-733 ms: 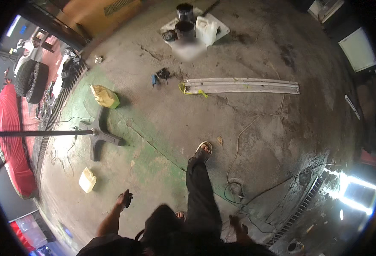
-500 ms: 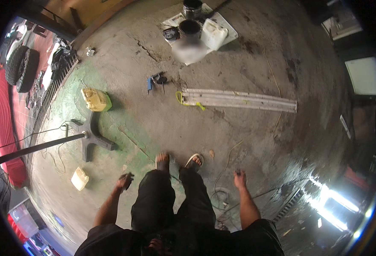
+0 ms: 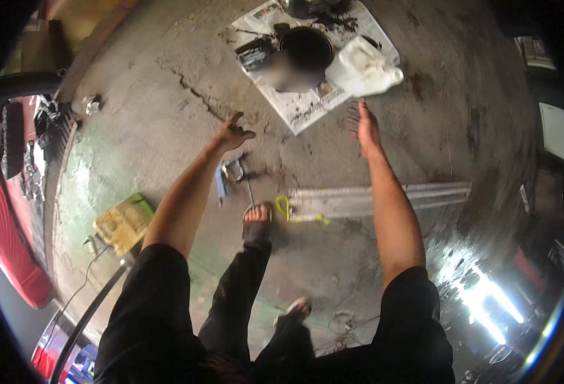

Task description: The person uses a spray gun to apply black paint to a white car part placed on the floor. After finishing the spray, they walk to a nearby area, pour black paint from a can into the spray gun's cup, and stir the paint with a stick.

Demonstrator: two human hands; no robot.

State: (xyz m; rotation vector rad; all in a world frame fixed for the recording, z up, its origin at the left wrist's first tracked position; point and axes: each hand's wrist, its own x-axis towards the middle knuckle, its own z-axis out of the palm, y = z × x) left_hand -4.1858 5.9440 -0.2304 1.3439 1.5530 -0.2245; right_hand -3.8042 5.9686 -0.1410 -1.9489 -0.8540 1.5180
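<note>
Both my arms reach forward over the concrete floor. My left hand (image 3: 232, 134) is open and holds nothing, its thumb and fingers apart, a little short of the spread newspaper (image 3: 298, 120). On the right, my right hand (image 3: 365, 128) is also open, fingers stretched, just below a white plastic jug (image 3: 362, 67). No contact with the jug is visible. Beside the jug on the paper stands a round black container (image 3: 307, 46), partly covered by a blurred patch. A small black object (image 3: 254, 54) lies left of it. Another dark container (image 3: 304, 8) is at the top edge.
A blue-handled tool (image 3: 222, 182) lies by my forward foot (image 3: 256, 214). To its right stretches a long pale panel (image 3: 384, 200) with a yellow-green strap (image 3: 283, 208). A yellowish jerry can (image 3: 123, 225) and a dark pole (image 3: 90, 320) are at left.
I have stepped forward, one foot ahead of the other. Both hands have risen from beside my legs and reached out toward the newspaper, which is now closer.
</note>
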